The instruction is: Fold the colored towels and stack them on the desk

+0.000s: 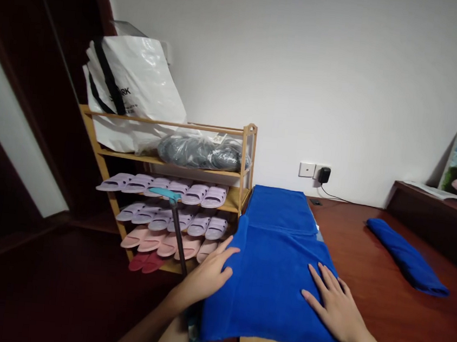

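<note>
A blue towel lies spread over the near left part of a reddish-brown wooden table. Behind it, towards the wall, is a folded blue towel. My right hand rests flat on the right side of the spread towel, its fingers apart. At the towel's left edge is my left hand, fingers stretched out; whether it touches the cloth I cannot tell. A rolled blue towel lies apart on the right of the table.
Left of the table stands a wooden shoe rack with several slippers, a bagged grey bundle and a white bag. A pole with a light-blue head leans before it. A black plug trails a cable along the wall.
</note>
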`<act>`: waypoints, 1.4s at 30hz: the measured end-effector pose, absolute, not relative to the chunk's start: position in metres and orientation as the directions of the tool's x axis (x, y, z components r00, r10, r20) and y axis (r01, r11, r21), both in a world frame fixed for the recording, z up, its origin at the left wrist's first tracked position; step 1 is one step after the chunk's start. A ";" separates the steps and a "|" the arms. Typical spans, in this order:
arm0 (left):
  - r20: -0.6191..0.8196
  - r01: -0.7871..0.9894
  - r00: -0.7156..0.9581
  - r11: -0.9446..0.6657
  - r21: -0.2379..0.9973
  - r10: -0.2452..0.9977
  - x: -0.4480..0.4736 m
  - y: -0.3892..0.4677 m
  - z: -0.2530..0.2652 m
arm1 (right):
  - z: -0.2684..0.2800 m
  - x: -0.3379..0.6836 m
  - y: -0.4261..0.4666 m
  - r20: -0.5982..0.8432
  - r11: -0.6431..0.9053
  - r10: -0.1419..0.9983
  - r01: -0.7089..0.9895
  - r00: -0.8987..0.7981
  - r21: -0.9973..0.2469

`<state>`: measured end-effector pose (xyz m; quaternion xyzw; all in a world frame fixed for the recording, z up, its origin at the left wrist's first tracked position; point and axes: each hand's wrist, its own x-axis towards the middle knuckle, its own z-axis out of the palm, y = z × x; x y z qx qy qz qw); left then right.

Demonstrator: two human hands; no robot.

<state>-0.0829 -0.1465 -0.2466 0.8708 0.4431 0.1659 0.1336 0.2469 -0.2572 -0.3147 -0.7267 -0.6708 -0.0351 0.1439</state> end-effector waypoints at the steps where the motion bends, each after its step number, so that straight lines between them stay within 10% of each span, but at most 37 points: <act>1: 0.196 0.729 0.556 -0.587 0.352 0.808 -0.079 -0.148 -0.244 | -0.314 0.253 -0.260 0.232 -0.077 0.966 0.984 0.114 -0.161; 6: 0.291 0.639 0.708 -0.759 0.123 0.643 -0.032 -0.171 -0.231 | -0.314 0.286 -0.277 0.183 -0.119 0.972 0.982 0.145 -0.146; 11: 0.234 0.228 0.937 -0.962 0.151 0.259 0.044 -0.197 -0.237 | -0.314 0.314 -0.289 0.178 -0.135 0.972 0.983 0.157 -0.127; 23: 0.084 0.493 0.844 -0.827 0.270 0.530 -0.041 -0.152 -0.247 | -0.313 0.385 -0.301 0.047 -0.293 0.950 0.935 0.308 -0.199; 31: 0.181 0.537 0.773 -0.779 0.323 0.608 -0.056 -0.167 -0.258 | -0.325 0.443 -0.279 0.629 -0.637 0.604 0.771 0.490 0.011; 42: 0.268 0.527 0.759 -0.802 0.280 0.593 -0.055 -0.169 -0.259 | -0.344 0.489 -0.269 0.497 -0.580 0.764 0.775 0.412 0.250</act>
